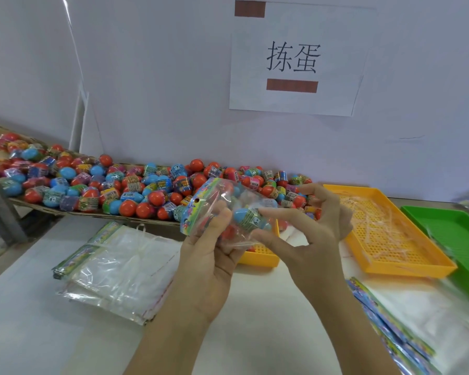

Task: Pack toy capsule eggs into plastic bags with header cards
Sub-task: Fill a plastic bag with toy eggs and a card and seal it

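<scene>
Capsule egg (pixel 251 219), blue, pinched between thumb and forefinger of my right hand (pixel 317 228) at the bag (pixel 236 194) mouth; my left hand (pixel 209 261) grips the bag.

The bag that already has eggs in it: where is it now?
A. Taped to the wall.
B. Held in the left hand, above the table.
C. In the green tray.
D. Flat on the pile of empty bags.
B: the left hand grips the bag near its card end, above the table, while the right hand pinches a blue egg.
</scene>
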Demonstrator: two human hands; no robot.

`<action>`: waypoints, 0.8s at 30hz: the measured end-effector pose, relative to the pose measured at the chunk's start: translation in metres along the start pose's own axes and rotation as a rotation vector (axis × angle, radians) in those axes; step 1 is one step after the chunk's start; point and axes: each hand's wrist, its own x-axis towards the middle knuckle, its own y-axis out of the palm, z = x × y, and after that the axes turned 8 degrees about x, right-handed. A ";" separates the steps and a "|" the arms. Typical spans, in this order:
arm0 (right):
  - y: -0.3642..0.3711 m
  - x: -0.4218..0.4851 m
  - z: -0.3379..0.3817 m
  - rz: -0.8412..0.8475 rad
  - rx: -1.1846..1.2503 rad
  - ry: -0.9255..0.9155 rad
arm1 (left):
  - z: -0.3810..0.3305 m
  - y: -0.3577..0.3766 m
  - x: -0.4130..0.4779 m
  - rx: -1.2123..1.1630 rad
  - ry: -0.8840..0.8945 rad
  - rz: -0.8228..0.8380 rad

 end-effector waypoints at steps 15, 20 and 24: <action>-0.014 0.004 -0.005 0.349 0.336 0.215 | -0.006 0.000 -0.002 0.140 -0.048 -0.068; -0.012 0.005 -0.004 0.367 0.354 0.179 | -0.008 -0.003 -0.004 0.192 -0.062 0.039; -0.010 0.004 -0.005 0.270 0.355 0.182 | -0.008 -0.004 -0.004 0.237 -0.120 0.080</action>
